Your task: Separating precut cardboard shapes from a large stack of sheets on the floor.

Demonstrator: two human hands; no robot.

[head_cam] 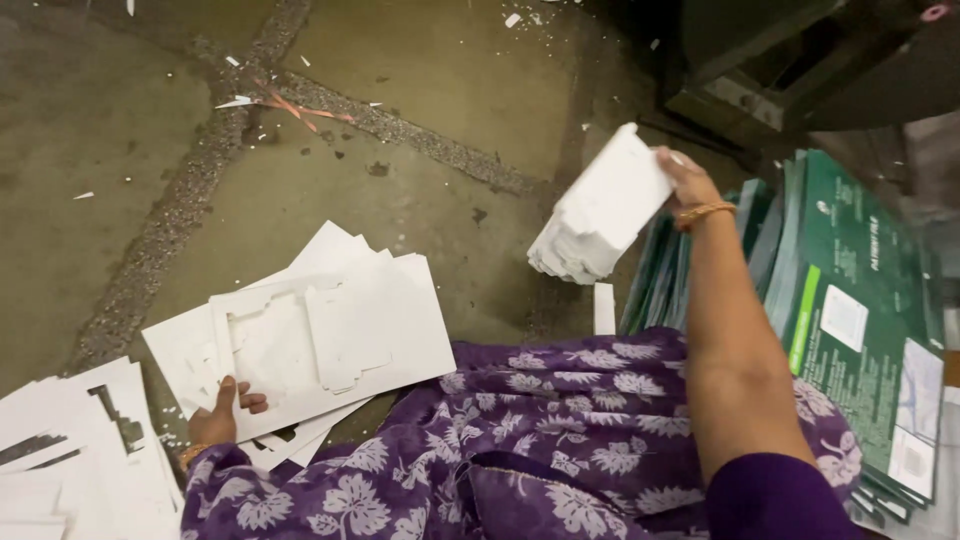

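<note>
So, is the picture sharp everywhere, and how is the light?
Head view: dim, warm light; the right hand and its thick white card stack look slightly motion-blurred; the flat white die-cut sheets under the left hand are sharper; the top right corner is dark.

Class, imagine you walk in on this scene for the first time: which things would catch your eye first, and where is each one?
Most striking is the thick stack of white die-cut cards held up by the right hand above the concrete floor, right of centre. At lower left, the left hand grips white cardboard sheets with cut-out windows, beside the purple leaf-print fabric over the lap. At far right leans a pile of green printed folders.
</note>
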